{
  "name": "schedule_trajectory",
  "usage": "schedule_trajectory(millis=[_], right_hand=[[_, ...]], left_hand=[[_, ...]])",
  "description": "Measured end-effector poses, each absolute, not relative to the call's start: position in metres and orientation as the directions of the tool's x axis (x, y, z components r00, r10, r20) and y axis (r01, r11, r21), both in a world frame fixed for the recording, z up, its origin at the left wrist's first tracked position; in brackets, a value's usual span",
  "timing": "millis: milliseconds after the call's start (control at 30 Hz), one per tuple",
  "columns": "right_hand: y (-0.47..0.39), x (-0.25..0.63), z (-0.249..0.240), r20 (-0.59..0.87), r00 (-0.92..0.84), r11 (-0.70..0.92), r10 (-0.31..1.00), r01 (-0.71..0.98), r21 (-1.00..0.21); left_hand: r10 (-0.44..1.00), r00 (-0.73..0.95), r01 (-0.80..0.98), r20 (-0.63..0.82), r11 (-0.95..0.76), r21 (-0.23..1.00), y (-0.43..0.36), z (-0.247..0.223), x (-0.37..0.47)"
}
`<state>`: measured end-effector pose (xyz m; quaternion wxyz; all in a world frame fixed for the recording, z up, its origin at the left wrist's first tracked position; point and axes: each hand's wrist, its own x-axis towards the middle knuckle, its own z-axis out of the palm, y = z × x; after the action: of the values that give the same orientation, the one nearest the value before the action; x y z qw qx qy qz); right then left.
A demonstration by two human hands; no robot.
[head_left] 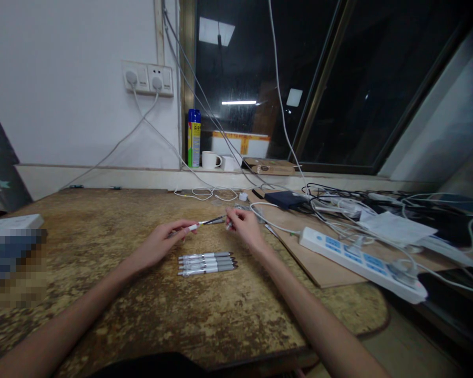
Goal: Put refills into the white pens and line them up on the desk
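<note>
My left hand pinches a white pen barrel above the worn wooden table. From the barrel's right end a thin dark refill points toward my right hand. The fingers of my right hand are closed around a small piece near the refill's tip; it is too small to make out. Nearer to me than both hands, several white and grey pens lie side by side in a neat row, dark tips to the right.
A white power strip lies at the right on a brown board, with tangled cables and papers beyond. A dark box sits behind my right hand. On the sill stand a spray can and a white mug.
</note>
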<state>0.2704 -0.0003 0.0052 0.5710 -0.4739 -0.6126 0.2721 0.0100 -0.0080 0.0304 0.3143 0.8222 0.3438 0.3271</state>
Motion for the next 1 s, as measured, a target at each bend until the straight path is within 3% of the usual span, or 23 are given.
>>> schedule_trajectory(millis=[233, 700, 833, 1000], right_hand=[[-0.008, 0.254, 0.005, 0.508, -0.095, 0.513, 0.856, 0.272, -0.814], [-0.004, 0.249, -0.002, 0.442, -0.117, 0.457, 0.889, 0.226, -0.86], [0.003, 0.25, -0.007, 0.409, -0.069, 0.414, 0.91, 0.136, -0.9], [0.006, 0.257, -0.003, 0.423, 0.096, 0.402, 0.901, 0.181, -0.898]], left_hand=[[0.799, 0.498, 0.391, 0.338, -0.555, 0.735, -0.007, 0.031, 0.012], [0.801, 0.484, 0.41, 0.353, -0.564, 0.717, -0.009, 0.031, 0.011], [0.8, 0.473, 0.409, 0.368, -0.569, 0.713, -0.01, 0.033, 0.012], [0.81, 0.45, 0.4, 0.376, -0.559, 0.726, -0.008, 0.033, 0.01]])
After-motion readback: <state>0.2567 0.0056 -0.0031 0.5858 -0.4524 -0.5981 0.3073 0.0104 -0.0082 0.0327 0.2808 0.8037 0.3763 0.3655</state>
